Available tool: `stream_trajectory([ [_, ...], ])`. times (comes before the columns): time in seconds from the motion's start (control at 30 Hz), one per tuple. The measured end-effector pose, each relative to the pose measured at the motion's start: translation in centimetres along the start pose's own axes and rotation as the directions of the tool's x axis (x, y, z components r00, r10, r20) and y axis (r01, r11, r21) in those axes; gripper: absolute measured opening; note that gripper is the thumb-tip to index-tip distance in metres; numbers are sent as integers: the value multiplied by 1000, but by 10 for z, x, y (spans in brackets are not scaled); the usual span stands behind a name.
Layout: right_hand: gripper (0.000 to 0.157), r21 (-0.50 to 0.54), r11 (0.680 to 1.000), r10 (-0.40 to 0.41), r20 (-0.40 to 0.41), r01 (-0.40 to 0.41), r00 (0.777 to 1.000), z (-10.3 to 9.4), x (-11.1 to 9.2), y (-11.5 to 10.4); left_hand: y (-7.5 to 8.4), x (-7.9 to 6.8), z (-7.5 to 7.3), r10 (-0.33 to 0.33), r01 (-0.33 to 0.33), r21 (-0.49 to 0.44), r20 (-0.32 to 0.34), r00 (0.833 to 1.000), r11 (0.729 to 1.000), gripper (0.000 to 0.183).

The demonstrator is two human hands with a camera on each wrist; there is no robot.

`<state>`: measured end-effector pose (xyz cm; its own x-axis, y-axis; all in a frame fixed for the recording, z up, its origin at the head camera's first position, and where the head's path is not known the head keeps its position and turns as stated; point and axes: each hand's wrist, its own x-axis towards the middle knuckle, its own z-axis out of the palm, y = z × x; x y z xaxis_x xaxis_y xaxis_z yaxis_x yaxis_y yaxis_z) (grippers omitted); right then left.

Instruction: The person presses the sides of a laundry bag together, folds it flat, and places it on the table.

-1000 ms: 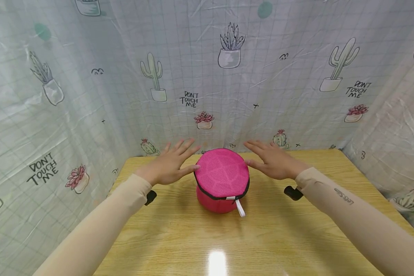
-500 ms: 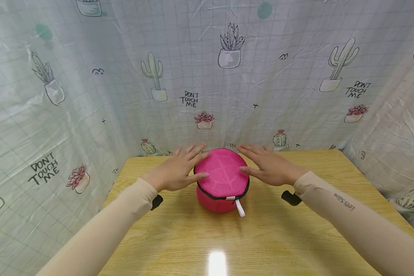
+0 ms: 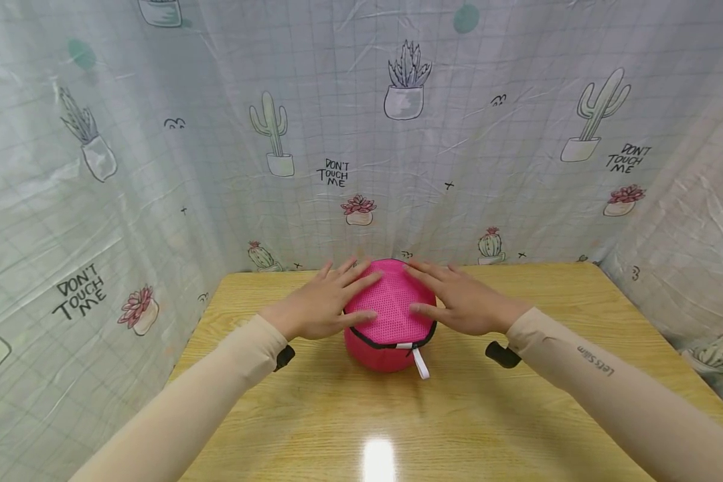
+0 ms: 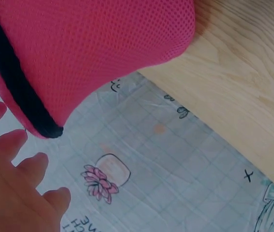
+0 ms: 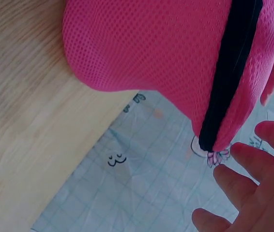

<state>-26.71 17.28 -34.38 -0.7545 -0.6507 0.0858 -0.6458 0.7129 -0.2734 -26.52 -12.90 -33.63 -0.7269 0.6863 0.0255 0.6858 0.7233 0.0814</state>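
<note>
A pink mesh zip bag (image 3: pixel 394 308) stands upright on the wooden table, its round top facing up. Round its rim runs a black zipper (image 4: pixel 18 79), and a white pull tab (image 3: pixel 421 365) dangles at the front. My left hand (image 3: pixel 325 304) spreads over the left side of the top, fingers fairly straight. Mirroring it, my right hand (image 3: pixel 465 300) reaches over the right edge. Both hands hold nothing; in the head view I cannot tell whether they touch the mesh. In the wrist views the fingertips show beside the zipper rim. What the bag contains is hidden.
The wooden table (image 3: pixel 313 422) ends at the back against a patterned curtain (image 3: pixel 349 120), which also hangs at both sides. Dark wrist-worn devices (image 3: pixel 503 355) sit under the wrists. A bright glare lies on the table front.
Both hands have moved inward from beside the bag to above its top, coming closer together. The bag has stayed where it was on the table.
</note>
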Motion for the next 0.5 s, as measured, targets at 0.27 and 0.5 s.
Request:
stream_trajectory([
  [0.27, 82, 18, 1000, -14, 19, 13, 1000, 3, 0, -6, 4, 1, 4, 12, -12, -15, 5, 1000, 1000, 79],
  [0.5, 83, 24, 1000, -17, 32, 17, 999, 6, 1, -7, 5, 2, 8, 18, -18, -31, 3, 1000, 999, 80],
])
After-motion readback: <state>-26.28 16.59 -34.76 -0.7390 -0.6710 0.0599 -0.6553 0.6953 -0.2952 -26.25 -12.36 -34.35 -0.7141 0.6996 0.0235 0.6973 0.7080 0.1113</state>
